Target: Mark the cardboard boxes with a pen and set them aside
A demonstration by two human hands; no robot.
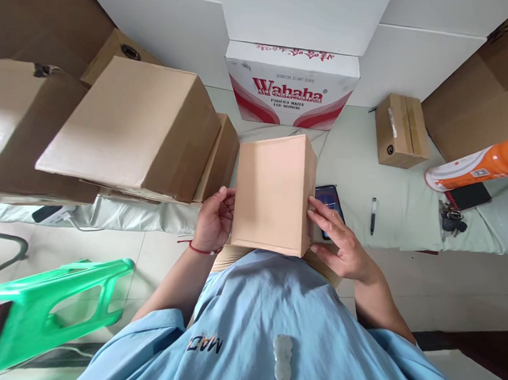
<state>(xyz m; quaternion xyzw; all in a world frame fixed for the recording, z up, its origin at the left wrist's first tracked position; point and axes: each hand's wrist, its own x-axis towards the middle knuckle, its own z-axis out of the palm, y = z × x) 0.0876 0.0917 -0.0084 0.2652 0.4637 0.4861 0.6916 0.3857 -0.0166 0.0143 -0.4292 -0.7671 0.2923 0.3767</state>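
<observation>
Between my two hands, close in front of my blue shirt, a plain brown cardboard box (269, 194) is held at the near edge of the table. My left hand (214, 219), a red cord round its wrist, grips the box's left side; its fingers are partly hidden behind it. On the right side, my right hand (337, 241) presses with its fingers near the box's edge and the thumb lower down. A phone (331, 201) with a lit screen lies just beyond my right fingers, partly covered by them.
Larger cardboard boxes (124, 119) crowd the left. A white and red Wahaha carton (291, 89) stands at the back. Rightward are a pen (373, 216), a small taped box (401, 130), an orange bottle (483, 164) and keys (452, 218). A green stool (58, 293) stands lower left.
</observation>
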